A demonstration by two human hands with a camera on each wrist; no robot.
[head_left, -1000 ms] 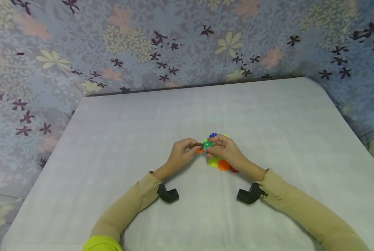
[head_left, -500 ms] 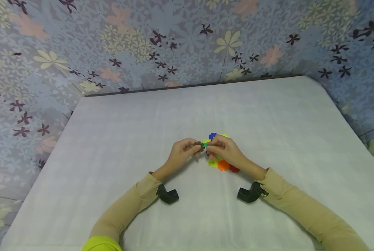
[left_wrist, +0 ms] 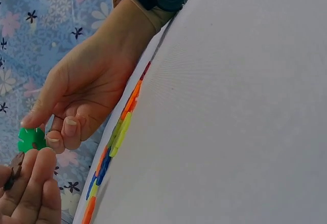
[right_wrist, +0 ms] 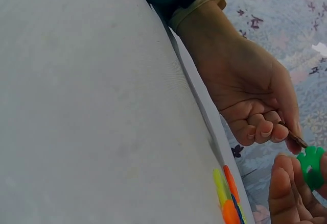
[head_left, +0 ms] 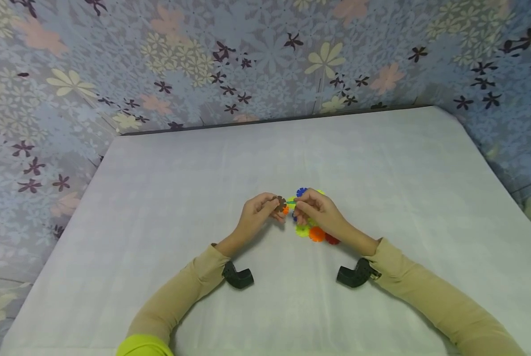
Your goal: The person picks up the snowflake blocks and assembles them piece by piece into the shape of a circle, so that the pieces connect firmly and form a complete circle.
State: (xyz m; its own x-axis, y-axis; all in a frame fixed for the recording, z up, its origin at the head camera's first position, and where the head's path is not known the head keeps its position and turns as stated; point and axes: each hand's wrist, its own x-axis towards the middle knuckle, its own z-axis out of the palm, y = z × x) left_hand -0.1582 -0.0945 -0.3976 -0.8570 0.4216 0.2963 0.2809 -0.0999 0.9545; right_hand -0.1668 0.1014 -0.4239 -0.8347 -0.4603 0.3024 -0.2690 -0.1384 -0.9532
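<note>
We see a brown disc point(head_left: 282, 204), notched round its rim, pinched in the left hand point(head_left: 254, 213) — and just beside it a bright green, slotted disc point(right_wrist: 310, 167) pinched in the right hand point(head_left: 322, 210); whether they touch, we cannot tell.

1. Head: high at the near side, facing far and down; widest, taking in the table point(head_left: 181, 188) and wall point(head_left: 265, 59).
2. Left wrist: low, close, tipped, facing right to the right hand point(left_wrist: 94, 78).
3. Right wrist: low, close, tipped, facing left to the left hand point(right_wrist: 248, 78).
4. Both wrist views share the green disc point(left_wrist: 30, 140) and brown disc point(left_wrist: 14, 172).
</note>
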